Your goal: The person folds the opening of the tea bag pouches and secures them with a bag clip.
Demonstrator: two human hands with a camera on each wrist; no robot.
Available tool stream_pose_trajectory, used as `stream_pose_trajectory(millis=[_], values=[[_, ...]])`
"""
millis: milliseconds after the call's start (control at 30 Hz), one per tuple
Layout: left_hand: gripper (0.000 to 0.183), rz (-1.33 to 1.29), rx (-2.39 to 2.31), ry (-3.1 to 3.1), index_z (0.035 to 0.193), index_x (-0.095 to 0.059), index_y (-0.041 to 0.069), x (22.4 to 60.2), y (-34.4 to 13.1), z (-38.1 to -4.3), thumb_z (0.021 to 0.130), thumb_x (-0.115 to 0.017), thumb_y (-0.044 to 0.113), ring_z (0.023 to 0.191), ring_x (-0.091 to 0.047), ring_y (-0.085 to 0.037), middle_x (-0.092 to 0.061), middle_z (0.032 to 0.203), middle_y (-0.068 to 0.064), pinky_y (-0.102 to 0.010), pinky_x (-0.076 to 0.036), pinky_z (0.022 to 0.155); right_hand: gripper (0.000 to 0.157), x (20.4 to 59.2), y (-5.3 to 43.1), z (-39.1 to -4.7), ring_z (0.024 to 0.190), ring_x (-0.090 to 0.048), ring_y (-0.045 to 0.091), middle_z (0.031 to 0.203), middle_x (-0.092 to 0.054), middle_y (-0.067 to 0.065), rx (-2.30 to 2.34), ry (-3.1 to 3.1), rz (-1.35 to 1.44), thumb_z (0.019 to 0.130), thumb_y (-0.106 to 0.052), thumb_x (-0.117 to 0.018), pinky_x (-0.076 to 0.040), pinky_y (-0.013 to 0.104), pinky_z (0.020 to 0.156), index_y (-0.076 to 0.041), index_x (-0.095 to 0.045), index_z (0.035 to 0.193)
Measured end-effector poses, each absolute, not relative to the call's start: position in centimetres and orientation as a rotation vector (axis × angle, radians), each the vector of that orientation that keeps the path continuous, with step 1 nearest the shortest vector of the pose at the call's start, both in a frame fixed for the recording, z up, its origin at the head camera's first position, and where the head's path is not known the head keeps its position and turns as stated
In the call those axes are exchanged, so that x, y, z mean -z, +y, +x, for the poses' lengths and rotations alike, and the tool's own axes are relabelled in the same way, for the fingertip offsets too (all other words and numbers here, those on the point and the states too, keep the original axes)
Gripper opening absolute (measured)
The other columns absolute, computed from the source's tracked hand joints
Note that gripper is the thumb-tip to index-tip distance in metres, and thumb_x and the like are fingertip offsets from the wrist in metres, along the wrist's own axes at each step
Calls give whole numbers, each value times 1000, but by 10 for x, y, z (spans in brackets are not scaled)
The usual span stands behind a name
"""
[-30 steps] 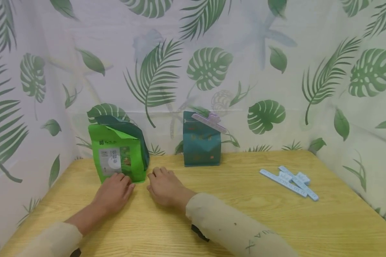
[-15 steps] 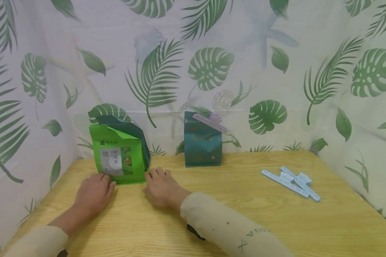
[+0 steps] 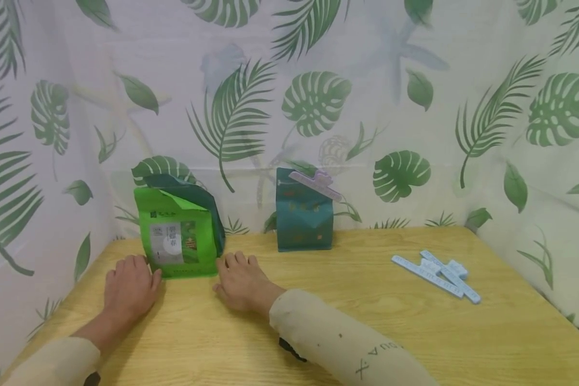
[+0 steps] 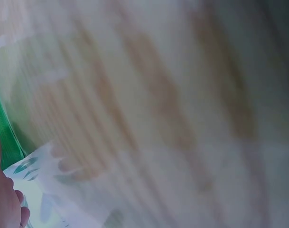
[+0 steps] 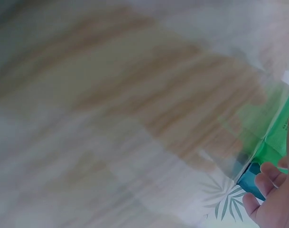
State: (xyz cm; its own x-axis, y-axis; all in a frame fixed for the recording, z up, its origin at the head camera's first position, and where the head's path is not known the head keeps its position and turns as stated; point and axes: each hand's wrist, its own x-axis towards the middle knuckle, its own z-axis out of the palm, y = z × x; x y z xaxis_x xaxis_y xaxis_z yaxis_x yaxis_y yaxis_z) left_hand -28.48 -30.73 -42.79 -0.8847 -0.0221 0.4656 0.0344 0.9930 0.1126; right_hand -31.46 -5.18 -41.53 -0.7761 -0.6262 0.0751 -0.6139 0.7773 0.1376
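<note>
A bright green tea pouch (image 3: 178, 236) with a grey label stands at the left of the table. Directly behind it a dark teal pouch (image 3: 217, 222) is partly hidden. My left hand (image 3: 131, 284) rests on the table by the green pouch's lower left corner, fingers loosely bent. By the lower right corner lies my right hand (image 3: 243, 281), its fingers relaxed and holding nothing. Whether either hand touches the pouch is hard to tell. In the right wrist view the right fingers (image 5: 267, 183) appear loosely bent beside the green and teal pouches.
Another teal pouch (image 3: 304, 220) stands at the back middle, with a purple sealing clip (image 3: 316, 184) slanting across its top. Two light blue sealing clips (image 3: 427, 276) lie partly crossed on the right of the wooden table (image 3: 366, 316). A leaf-print curtain (image 3: 251, 43) encloses the back and sides.
My left hand has slid left from the green pouch's front to its lower left corner. My right hand has shifted slightly left. The pouches and clips stay about where they were.
</note>
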Motion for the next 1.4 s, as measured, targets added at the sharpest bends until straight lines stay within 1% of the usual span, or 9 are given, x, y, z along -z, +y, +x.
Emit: stream_pose_trajectory(millis=[167,300,633,800,900,967,1067,1233,1400], values=[[40,-15,185,-2690,100,-51,-12,431,-308,-286,97,-54,28,83,-51,-40,-52,88,-25,-50,-40,67,57,413,-53,-312,122,-43,20,143,-47,3,161,-2859,987,106,-51,-35,-39,38,95,-16,-37,150],[38,-14,223,-2719,98,-50,-11,430,-307,-285,97,-52,27,82,-50,-38,-51,87,-23,-49,-41,68,59,414,-53,-311,126,-43,20,146,-45,3,148,-2862,994,105,-52,-37,-40,39,99,-15,-36,151],[35,-63,343,-2730,97,-51,-10,429,-308,-285,94,-55,24,88,-51,-42,-55,92,-26,-54,-43,73,66,413,-52,-313,139,-37,22,156,-37,3,30,-2921,1012,103,-55,-41,-37,44,110,-13,-35,154],[35,-42,383,-2764,99,-53,-8,429,-308,-286,94,-55,26,90,-52,-40,-56,93,-23,-54,-44,75,66,415,-50,-313,138,-38,23,155,-38,5,-42,-2931,1011,102,-54,-44,-37,45,109,-11,-36,152],[31,-24,438,-2783,95,-54,-5,427,-308,-287,93,-56,26,90,-53,-38,-56,91,-20,-52,-45,75,64,416,-49,-311,138,-37,24,155,-37,6,-101,-2939,1015,102,-52,-46,-37,44,109,-10,-38,149],[28,-16,463,-2785,91,-55,-3,426,-309,-288,91,-57,25,87,-53,-36,-56,87,-17,-50,-45,73,63,415,-49,-309,138,-37,24,155,-37,8,-131,-2944,1008,102,-52,-46,-37,44,109,-10,-39,147],[26,-27,454,-2794,84,-56,1,425,-310,-289,89,-59,26,83,-53,-33,-56,82,-14,-47,-45,69,58,415,-50,-308,131,-41,22,148,-42,8,-142,-2951,998,102,-52,-46,-39,41,105,-10,-42,142],[27,-108,394,-2811,82,-60,3,425,-310,-290,89,-62,29,80,-54,-32,-58,76,-10,-49,-46,69,53,415,-49,-308,118,-44,20,136,-50,7,-91,-2963,972,103,-53,-42,-39,37,95,-9,-47,134],[27,-160,409,-2831,70,-54,10,425,-308,-290,89,-61,28,73,-51,-26,-53,68,-5,-43,-43,67,54,415,-48,-308,120,-44,22,138,-52,9,-32,-2977,968,104,-51,-40,-39,38,95,-6,-54,131]])
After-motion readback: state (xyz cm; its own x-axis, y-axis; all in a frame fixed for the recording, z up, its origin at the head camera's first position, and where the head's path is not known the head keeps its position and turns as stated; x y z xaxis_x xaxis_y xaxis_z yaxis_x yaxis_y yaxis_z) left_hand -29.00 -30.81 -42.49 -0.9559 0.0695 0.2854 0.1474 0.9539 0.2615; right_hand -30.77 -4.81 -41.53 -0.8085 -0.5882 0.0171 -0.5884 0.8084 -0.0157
